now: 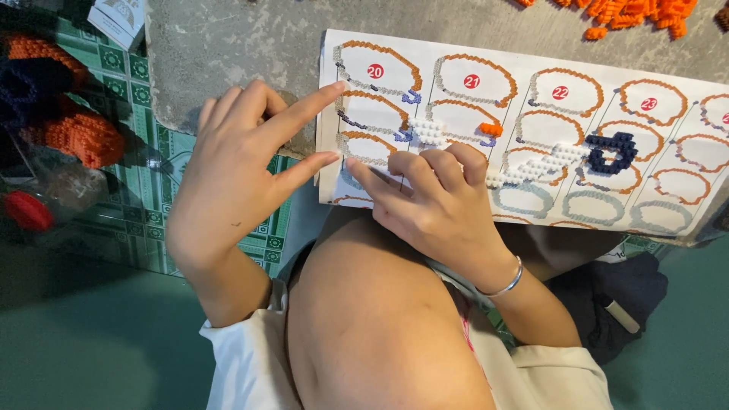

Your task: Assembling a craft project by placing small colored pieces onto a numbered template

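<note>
A white instruction sheet [524, 76] with rows of printed brick outlines lies on a grey slab. On it rest a small white brick piece with an orange brick [448, 130] and a longer white piece ending in dark blue bricks [577, 157]. My left hand [239, 171] hovers at the sheet's left edge, index and middle fingertips touching the paper, holding nothing. My right hand [429, 201], with a silver bracelet, rests on the sheet's lower left, fingers curled, index fingertip pressed on the paper. Whether it pinches a small brick is hidden.
Loose orange bricks [634, 14] lie at the top right on the grey slab [228, 45]. Orange and dark brick assemblies [68, 129] and a red cap [26, 211] sit left on green patterned tiles. A white box [118, 19] is top left. My knee fills the lower centre.
</note>
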